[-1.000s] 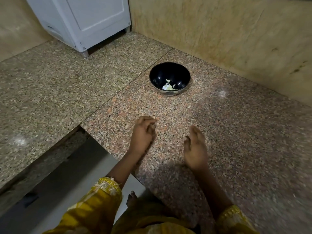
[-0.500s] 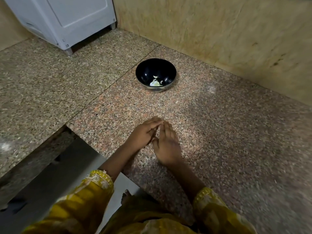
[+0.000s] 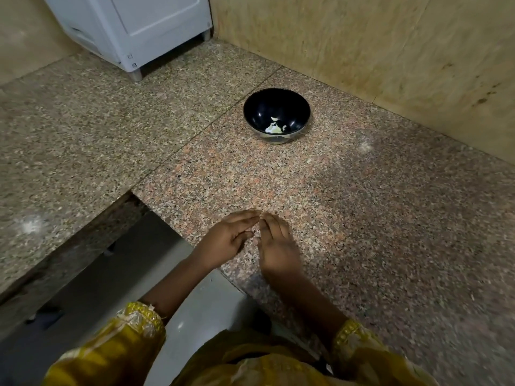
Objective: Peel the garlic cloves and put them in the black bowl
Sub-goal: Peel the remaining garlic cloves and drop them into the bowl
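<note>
Your left hand (image 3: 227, 242) and right hand (image 3: 278, 247) meet fingertip to fingertip over the granite table (image 3: 376, 218), well in front of the bowl (image 3: 259, 107). Each grip lies apart, fingers straight, with nothing visibly held; the right hand is blurred. The black bowl stands well apart from both hands, with pale garlic (image 3: 274, 128) pieces lying at its bottom. Behind and left of the bowl stands a white appliance (image 3: 145, 29); a tan wall (image 3: 390, 51) rises behind the bowl. Yellow sleeves (image 3: 111, 352) cover your forearms.
</note>
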